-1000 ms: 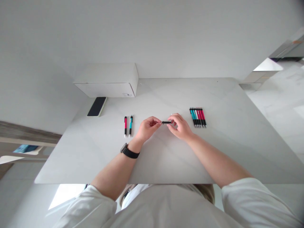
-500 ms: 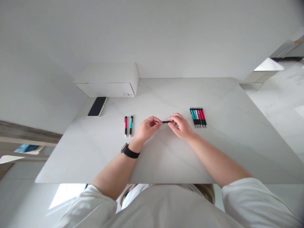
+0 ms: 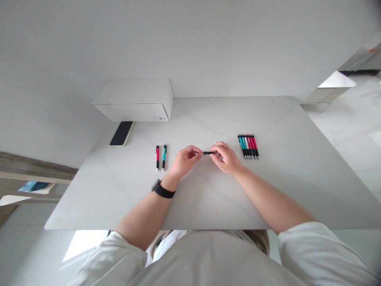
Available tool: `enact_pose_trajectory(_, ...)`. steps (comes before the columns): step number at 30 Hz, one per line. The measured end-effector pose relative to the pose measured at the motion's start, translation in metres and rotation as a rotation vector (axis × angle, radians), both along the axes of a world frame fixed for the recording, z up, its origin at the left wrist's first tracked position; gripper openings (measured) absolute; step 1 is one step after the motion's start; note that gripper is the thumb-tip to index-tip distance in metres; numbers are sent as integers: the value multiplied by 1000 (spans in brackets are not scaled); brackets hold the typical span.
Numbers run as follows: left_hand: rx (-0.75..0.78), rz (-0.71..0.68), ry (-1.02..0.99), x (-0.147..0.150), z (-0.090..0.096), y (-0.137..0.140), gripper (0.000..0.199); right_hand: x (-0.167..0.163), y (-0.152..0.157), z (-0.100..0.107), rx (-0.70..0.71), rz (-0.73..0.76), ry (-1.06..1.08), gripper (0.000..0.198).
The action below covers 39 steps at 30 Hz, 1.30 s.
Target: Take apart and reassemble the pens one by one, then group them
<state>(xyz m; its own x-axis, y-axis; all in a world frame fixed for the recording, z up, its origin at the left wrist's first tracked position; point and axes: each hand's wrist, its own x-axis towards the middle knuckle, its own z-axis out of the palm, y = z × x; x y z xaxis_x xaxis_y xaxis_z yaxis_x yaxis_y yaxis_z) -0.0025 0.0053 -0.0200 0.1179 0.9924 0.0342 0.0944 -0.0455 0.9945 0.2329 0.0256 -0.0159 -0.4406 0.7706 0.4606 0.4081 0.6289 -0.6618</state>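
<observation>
Between my two hands lies a pen [image 3: 208,153], of which only a short black stretch shows; the rest is hidden by my fingers. My left hand [image 3: 187,159], with a black watch [image 3: 163,190] on its wrist, pinches one end. My right hand [image 3: 224,158] is closed on the other end, and a small white tip [image 3: 215,143] peeks out above its fingers. Left of my hands a pink pen [image 3: 157,159] and a teal pen [image 3: 164,158] lie side by side. To the right, several pens [image 3: 249,147] in teal, white and pink lie in a tight row.
A white box [image 3: 133,112] stands against the wall at the back left of the pale table [image 3: 190,214]. In front of the box lies a dark-screened phone [image 3: 122,134]. A shelf with blue cloth [image 3: 33,186] is at the far left, off the table.
Almost nothing differs. Both hands keep their pinch on the pen in the same place, with at most a slight shift of the right fingers.
</observation>
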Motion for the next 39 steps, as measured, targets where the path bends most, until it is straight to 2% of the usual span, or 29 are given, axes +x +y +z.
enact_pose_trajectory(6,2,2,11,0,0,0,28,0,1,-1,-5,-9,6,19)
enact_pose_trajectory(13,32,-11,88,-1,2,-1,25,0,2,2,-2,-26,-48,11)
enact_pose_trajectory(15,82,-8,164,-1,5,-2,23,0,2,2,3,-35,-66,12)
enact_pose_trajectory(19,279,-31,342,0,12,-6,25,-2,1,3,57,-26,-133,16)
enact_pose_trajectory(23,369,-52,473,0,13,-6,14,-6,0,4,98,-17,-195,19)
enact_pose_trajectory(26,342,90,479,-3,9,-2,12,-10,2,3,107,-115,-234,24)
enact_pose_trajectory(30,262,235,446,-10,5,4,15,-17,8,-2,103,-252,-392,21)
enact_pose_trajectory(34,217,242,414,-10,2,5,19,-26,12,-8,81,-296,-499,23)
enact_pose_trajectory(39,210,229,407,-8,-1,5,17,-30,12,-11,51,-271,-488,15)
